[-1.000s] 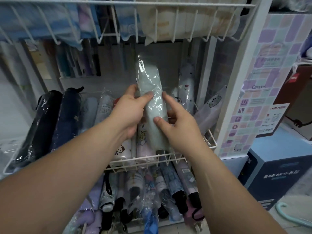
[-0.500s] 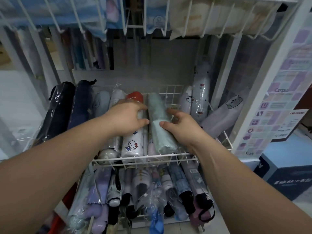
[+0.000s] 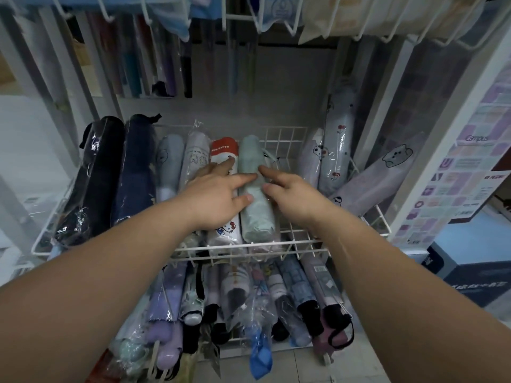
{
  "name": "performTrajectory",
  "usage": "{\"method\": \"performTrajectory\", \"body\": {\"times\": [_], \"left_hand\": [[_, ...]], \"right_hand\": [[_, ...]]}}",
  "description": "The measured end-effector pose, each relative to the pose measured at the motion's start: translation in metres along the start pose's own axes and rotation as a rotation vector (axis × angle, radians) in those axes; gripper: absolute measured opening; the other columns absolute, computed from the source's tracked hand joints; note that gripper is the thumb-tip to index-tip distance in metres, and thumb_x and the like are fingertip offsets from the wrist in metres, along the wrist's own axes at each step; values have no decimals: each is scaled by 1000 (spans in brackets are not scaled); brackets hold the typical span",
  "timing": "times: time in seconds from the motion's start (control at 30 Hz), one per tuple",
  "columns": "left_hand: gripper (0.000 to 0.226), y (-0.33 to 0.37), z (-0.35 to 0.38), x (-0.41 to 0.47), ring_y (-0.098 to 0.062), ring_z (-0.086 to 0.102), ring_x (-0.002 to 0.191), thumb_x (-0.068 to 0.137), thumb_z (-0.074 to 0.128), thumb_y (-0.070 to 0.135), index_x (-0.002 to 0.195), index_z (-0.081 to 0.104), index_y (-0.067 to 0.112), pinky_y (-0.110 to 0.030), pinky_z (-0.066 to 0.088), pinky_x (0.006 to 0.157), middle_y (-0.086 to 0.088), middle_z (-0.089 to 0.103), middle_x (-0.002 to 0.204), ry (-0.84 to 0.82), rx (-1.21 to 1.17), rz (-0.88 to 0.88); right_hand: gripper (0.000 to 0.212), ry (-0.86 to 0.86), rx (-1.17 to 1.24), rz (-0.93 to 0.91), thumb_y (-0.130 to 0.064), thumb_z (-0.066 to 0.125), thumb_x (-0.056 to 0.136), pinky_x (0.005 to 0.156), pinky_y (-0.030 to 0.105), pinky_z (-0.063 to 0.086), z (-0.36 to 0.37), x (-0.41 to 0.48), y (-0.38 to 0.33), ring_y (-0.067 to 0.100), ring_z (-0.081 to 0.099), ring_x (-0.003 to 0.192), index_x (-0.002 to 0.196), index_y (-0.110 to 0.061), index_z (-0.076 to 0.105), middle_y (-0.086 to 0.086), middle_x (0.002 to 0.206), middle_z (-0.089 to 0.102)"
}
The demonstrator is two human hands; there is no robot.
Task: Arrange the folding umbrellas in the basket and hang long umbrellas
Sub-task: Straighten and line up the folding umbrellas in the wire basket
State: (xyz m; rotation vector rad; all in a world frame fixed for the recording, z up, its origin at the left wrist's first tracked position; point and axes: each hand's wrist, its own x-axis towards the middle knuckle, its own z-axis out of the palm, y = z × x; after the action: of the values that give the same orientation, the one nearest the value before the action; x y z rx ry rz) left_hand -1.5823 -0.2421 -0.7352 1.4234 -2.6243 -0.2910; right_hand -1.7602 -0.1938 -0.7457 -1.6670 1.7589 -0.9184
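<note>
The step in hand appears to be settling a pale green folding umbrella [image 3: 255, 189] into its slot in the white wire basket [image 3: 249, 246]. It is lying lengthwise in the middle of the row, its near end resting at the front rim, touching the red-and-white cartoon-cat umbrella [image 3: 224, 150] on its left.

The left hand [image 3: 218, 199] is lying flat and open, its forefinger and thumb touching the green umbrella's left side and gripping nothing. The right hand [image 3: 287, 189] is likewise open, its forefinger touching the right side, closing on nothing.

The umbrella is a soft, matte fabric cylinder in a crinkly clear sleeve. Its neighbours are wearing the same glossy film, which is catching the light on the two dark umbrellas [image 3: 94, 175] at the left.

Bare wire is showing to the right of the green one. The next move is probably calling for one of the pale printed umbrellas [image 3: 338, 139] leaning at the right side to be laid down there, and the slippery wrap is likely calling for a firm grip.
</note>
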Motion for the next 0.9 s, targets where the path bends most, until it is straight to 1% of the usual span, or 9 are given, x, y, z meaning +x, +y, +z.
{"method": "performTrajectory", "body": {"times": [0.07,0.17,0.3,0.43,0.5,0.57,0.67,0.8,0.9], "left_hand": [[68,3,-4,-3,-30,2,157,89,48,72,151,26,55,-50,12,126,1,3,171,-22,-26,-5],[82,6,-10,-8,-28,2,157,79,58,77,152,28,53,-46,11,126,2,3,171,-47,-61,-20],[86,11,-14,-14,-24,11,155,78,66,69,153,34,43,-39,14,125,1,14,169,-19,-86,-19],[83,14,-14,-15,-23,23,153,78,74,60,149,47,28,-38,20,124,2,25,167,28,-64,21],[84,14,-15,-14,-25,21,153,77,74,61,149,47,28,-41,20,124,3,24,167,3,-34,15],[81,18,-18,-16,-25,23,152,79,73,60,149,48,26,-39,22,123,2,27,166,-21,-13,6],[67,29,-24,-19,-25,41,140,83,72,55,139,58,19,-36,35,112,-2,47,151,-21,-14,-13],[69,42,-27,-20,-25,51,128,84,68,59,139,56,18,-38,44,105,-2,54,141,-1,5,-36],[68,60,-24,-18,-26,44,138,89,66,54,146,49,21,-37,37,112,-5,48,151,121,-20,54]], "right_hand": [[53,-42,231,63,-17,59,99,92,34,56,-7,-6,5,25,66,107,149,-23,45,12,130,65],[57,-45,368,83,-8,67,94,91,45,59,-7,-12,9,31,70,104,146,-19,48,18,119,65],[60,-28,276,48,-14,71,92,81,28,60,-1,-11,5,17,69,90,147,-24,49,4,111,63],[61,-47,-26,20,-25,70,93,55,-4,39,-6,-13,-8,-4,55,74,149,-28,46,-10,105,56],[62,-43,-145,11,-32,68,94,54,-6,36,-8,-19,-13,-3,54,77,151,-31,43,-6,111,56],[62,-7,-227,-8,-39,65,94,64,0,39,-8,-25,-14,5,55,90,151,-33,41,-4,123,60],[53,166,-238,-32,-42,61,96,87,22,45,-13,-39,-9,14,60,105,146,-30,48,0,125,65],[35,562,-86,-8,-35,63,96,88,31,51,-26,-71,5,16,65,93,128,-22,65,-2,100,70],[32,791,-57,36,-34,64,94,88,36,54,-34,-95,22,15,64,92,124,-21,67,-2,100,68]]}}
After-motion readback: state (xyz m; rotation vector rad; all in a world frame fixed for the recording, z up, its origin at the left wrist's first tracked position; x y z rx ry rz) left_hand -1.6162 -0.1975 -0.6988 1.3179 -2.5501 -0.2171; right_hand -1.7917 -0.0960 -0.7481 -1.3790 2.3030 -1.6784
